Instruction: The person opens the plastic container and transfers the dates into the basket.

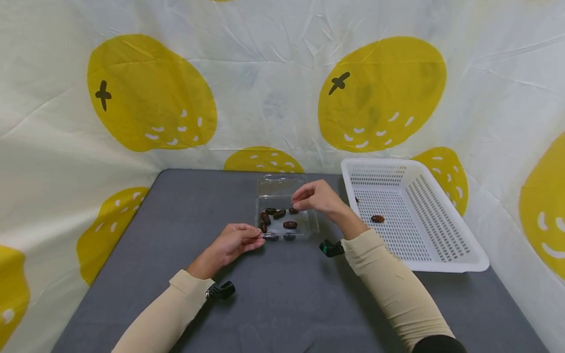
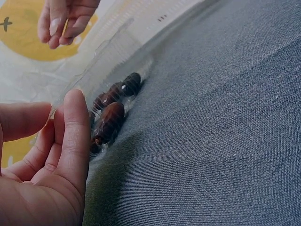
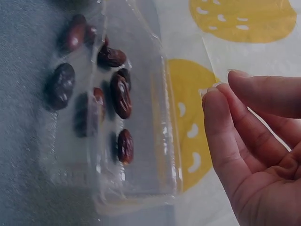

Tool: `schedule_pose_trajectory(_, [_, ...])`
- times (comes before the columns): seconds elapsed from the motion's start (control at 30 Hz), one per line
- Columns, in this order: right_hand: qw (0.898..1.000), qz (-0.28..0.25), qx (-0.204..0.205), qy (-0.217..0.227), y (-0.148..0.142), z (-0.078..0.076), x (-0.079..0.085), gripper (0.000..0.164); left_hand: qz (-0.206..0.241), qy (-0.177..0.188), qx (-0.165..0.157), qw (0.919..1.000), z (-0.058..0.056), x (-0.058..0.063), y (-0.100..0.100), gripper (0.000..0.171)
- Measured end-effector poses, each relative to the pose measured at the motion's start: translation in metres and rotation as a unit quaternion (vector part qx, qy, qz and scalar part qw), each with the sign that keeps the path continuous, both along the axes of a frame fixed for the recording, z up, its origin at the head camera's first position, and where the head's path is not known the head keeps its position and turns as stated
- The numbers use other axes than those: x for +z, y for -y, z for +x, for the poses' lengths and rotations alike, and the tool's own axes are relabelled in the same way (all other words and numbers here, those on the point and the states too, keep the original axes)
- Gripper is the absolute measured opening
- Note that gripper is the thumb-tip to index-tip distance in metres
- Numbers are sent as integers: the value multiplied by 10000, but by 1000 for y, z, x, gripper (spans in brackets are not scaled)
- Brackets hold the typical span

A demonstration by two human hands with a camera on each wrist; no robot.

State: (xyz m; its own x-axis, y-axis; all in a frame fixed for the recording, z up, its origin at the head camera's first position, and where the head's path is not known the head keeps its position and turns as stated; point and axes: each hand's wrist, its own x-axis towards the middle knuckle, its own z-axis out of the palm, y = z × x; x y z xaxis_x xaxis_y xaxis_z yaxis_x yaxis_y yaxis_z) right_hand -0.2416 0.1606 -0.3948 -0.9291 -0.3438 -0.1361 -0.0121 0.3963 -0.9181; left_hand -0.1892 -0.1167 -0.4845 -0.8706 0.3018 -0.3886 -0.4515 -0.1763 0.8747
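A clear plastic clamshell box (image 1: 304,230) lies on the table with its lid (image 1: 282,185) raised at the back. Several dark brown dates (image 1: 290,225) are spread inside it; one date (image 3: 125,147) lies near an end wall in the right wrist view. My left hand (image 1: 236,241) pinches the box's near left corner between thumb and fingers. Above the box's right side hovers my right hand (image 1: 320,198), fingers bent and thumb close to them. Nothing shows between those fingertips in the right wrist view, and they are apart from the dates below.
To the right stands a white perforated plastic basket (image 1: 478,257), with a date (image 1: 377,218) on its floor and another date (image 1: 357,200) partly hidden by its left wall. Grey cloth covers the table (image 1: 194,206). A lemon-patterned curtain (image 1: 273,98) hangs behind.
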Motion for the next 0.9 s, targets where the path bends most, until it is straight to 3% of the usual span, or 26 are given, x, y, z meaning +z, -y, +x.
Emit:
schedule_pose_trajectory(0.17, [9996, 258, 20, -92, 11, 5, -5, 22, -34, 15, 23, 10000, 0, 0, 2, 34])
schedule_pose_trajectory(0.5, [9947, 705, -153, -729, 25, 18, -24, 16, -15, -17, 27, 10000, -1, 2, 1, 33])
schedule_pose_trajectory(0.9, [9916, 1181, -111, -513, 29, 6, -52, 24, 17, 9, 82, 10000, 2, 2, 0, 24])
